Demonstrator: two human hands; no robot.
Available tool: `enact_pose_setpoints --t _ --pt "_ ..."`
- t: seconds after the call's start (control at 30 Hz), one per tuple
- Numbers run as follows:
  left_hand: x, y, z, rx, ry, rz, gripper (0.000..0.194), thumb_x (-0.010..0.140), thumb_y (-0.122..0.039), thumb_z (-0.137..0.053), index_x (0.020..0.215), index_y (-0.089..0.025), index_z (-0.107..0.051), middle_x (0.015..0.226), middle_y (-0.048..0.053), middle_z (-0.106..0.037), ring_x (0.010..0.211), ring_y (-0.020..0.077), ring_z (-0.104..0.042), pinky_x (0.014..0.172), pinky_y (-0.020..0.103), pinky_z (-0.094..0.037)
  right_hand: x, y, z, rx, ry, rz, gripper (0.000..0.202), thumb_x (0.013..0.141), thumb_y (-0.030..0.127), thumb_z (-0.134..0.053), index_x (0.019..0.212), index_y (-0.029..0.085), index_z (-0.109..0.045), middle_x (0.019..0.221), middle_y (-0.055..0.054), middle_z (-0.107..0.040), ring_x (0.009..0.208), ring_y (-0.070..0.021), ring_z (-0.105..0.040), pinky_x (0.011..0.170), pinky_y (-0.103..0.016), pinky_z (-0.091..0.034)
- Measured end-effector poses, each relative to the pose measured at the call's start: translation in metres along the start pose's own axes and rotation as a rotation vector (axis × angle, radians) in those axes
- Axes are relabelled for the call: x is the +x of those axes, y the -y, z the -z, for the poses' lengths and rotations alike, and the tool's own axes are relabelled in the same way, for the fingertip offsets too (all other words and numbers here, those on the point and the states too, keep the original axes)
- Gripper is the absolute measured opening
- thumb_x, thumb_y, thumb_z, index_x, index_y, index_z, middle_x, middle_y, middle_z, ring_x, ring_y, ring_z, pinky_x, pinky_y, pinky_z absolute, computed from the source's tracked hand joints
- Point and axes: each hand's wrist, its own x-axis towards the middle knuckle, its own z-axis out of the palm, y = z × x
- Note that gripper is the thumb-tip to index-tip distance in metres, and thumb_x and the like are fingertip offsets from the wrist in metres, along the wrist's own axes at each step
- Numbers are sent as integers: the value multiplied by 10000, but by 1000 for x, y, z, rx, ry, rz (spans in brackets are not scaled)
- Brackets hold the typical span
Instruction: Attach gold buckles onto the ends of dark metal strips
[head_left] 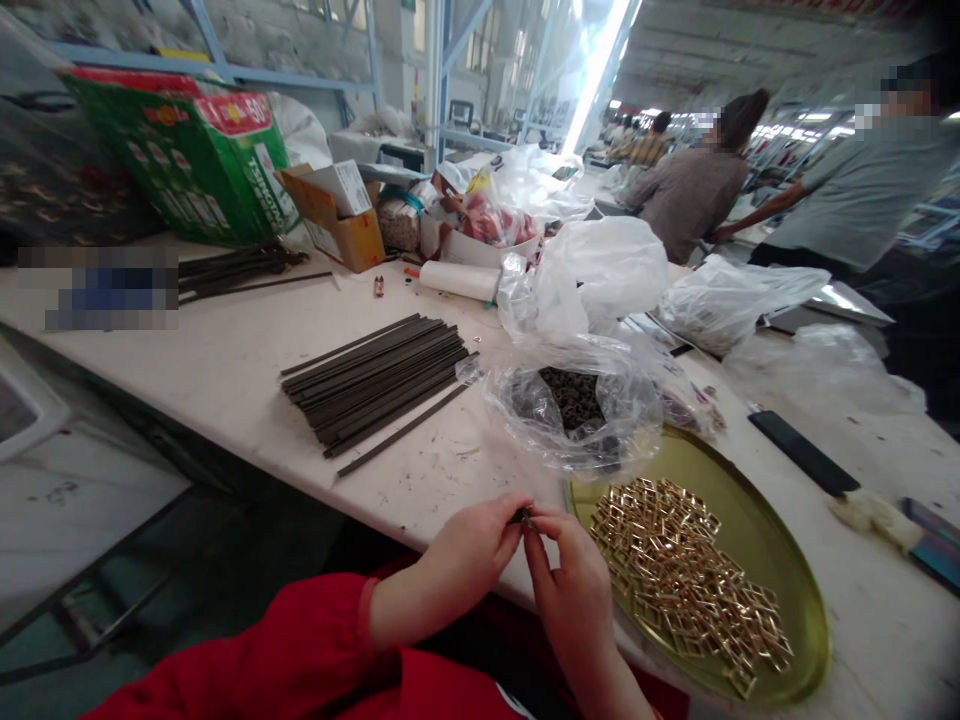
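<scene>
Head view: left hand (474, 545) and right hand (576, 580) pinch a small dark piece (523, 516) between their fingertips, its long axis too small to read; gold-coloured metal frames (694, 570) lie rightward, nearer the right hand.

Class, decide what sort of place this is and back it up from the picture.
Probably a factory workshop: gold-coloured metal rings heaped on a round yellow-green tray, dark flat strips stacked, and people working beyond.
</scene>
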Motion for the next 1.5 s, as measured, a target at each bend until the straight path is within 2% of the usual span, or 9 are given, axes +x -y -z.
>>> enact_pose_setpoints --t 0.2,0.47,0.77,0.9,1.0,1.17,1.33,1.43,1.5 --pt "-6 -9 5 -11 -28 44 265 840 -212 -432 1083 -204 -538 956 26 -660 877 165 -607 799 260 -457 0 0 4 34 5 -80 114 857 265 -475 834 199 -566 807 -65 -674 754 -191 -642 678 -334 -516" --pt "-6 -9 5 -16 16 -57 307 862 -257 -407 1103 -200 -589 1093 41 -634 998 170 -565 906 274 -409 -7 5 8 28 1 -38 108 862 239 -463 851 202 -563 787 -43 -662 730 -177 -630 652 -295 -505" --pt "9 -5 17 -253 150 147 306 823 -302 -429 1024 -173 -620 660 -24 -566 545 84 -468 545 174 -403 3 -4 6 120 166 -114 153 865 242 -452 810 209 -591 720 -12 -643 662 -150 -611 605 -248 -480" --pt "20 3 18 -343 115 251 301 800 -356 -445 962 -161 -608 612 -40 -500 461 67 -380 419 162 -303 34 -24 15 106 228 -119 164 848 317 -478 809 202 -589 712 -13 -647 650 -155 -610 587 -245 -478" --pt "26 10 18 -408 103 307 328 787 -383 -448 974 -153 -588 589 -45 -484 431 64 -352 386 166 -260 79 -55 17 -14 151 -168 185 851 321 -454 857 191 -585 767 -33 -644 673 -163 -606 620 -262 -478" --pt "31 18 19 -437 119 328 347 773 -415 -457 945 -144 -586 562 -47 -488 411 64 -337 386 179 -256 137 -105 -11 -321 306 -29 215 760 109 -497 919 172 -628 972 -98 -613 774 -193 -603 713 -295 -450" --pt "31 23 19 -443 115 350 357 769 -432 -474 961 -150 -581 558 -53 -490 421 65 -336 392 179 -252 144 -122 -26 -296 298 -48 158 776 120 -494 799 172 -641 829 -98 -616 761 -219 -597 710 -318 -434" --pt "33 21 19 -432 110 341 352 774 -435 -481 955 -152 -585 561 -54 -493 421 63 -340 390 179 -247 136 -114 -17 -242 217 -92 182 842 218 -436 891 159 -601 907 -118 -610 830 -228 -590 752 -342 -439" --pt "37 17 20 -413 88 327 347 778 -440 -478 938 -154 -591 556 -55 -497 413 64 -342 389 183 -252 124 -100 -9 -22 187 -213 222 868 311 -408 941 162 -556 898 -104 -618 784 -209 -600 712 -339 -464"
